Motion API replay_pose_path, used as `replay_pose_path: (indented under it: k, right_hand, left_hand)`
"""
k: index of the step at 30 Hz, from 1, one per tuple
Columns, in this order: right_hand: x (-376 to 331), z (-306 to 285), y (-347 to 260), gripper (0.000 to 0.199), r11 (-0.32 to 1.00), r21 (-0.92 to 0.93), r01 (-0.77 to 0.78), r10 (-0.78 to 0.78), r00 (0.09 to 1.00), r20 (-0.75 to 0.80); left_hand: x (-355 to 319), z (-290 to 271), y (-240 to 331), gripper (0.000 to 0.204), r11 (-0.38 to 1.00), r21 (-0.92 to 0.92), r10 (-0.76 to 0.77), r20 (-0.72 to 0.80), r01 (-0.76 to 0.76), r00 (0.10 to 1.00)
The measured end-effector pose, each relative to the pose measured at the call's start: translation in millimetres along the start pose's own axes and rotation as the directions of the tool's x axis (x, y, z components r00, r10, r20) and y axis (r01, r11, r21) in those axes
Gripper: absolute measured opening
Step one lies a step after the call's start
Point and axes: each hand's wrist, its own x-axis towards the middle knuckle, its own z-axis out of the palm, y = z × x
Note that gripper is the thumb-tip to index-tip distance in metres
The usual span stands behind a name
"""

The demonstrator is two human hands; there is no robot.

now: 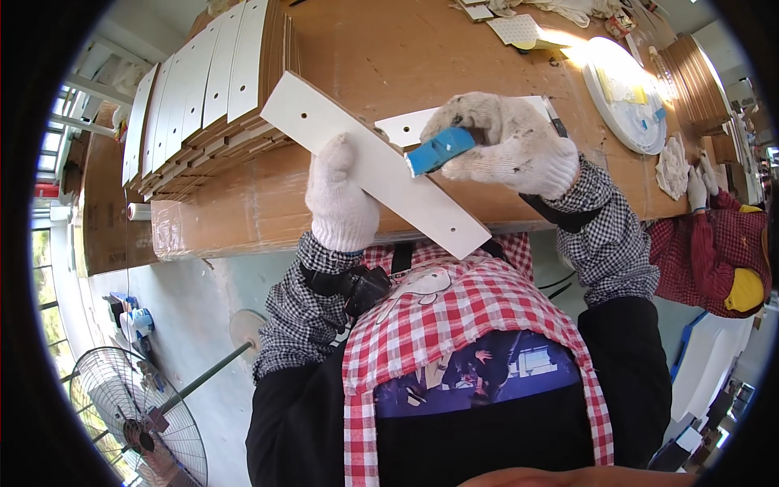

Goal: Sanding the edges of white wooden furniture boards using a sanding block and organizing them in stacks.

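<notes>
My left hand (342, 195), in a white knitted glove, is closed round the edge of a white drilled panel (375, 169). The panel slants from upper left down toward my apron, with a small hole near each end. My right hand (519, 150), in a soiled white glove, grips a blue block (442, 151) with a pale, worn-looking edge. The block is held over the panel's far side; whether they touch, I cannot tell. Behind my right hand a second white panel (398, 127) lies on the brown-covered table (357, 49), partly hidden.
Stacks of similar white panels (213, 77) stand at the table's left. A round white tray (602, 93) with yellow and blue bits lies right, near a loose glove (672, 169) and brown stacked pieces (690, 81). A co-worker (706, 252) is at far right; a fan (139, 426) stands lower left.
</notes>
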Motion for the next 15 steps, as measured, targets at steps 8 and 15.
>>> replay_pose_path:
  k: [8, 15]
  right_hand:
    - [-48, -18, 2, 0.041, 0.982, -0.092, -0.164, 0.173, 0.979, 0.106]
    - [-55, -34, 1, 0.038, 0.981, -0.05, -0.187, 0.19, 0.98, 0.055]
  left_hand:
    - [17, 3, 15, 0.029, 0.997, -0.005, 0.079, -0.149, -0.08, 0.986]
    - [27, 6, 16, 0.027, 0.995, 0.016, 0.099, -0.187, -0.098, 0.977]
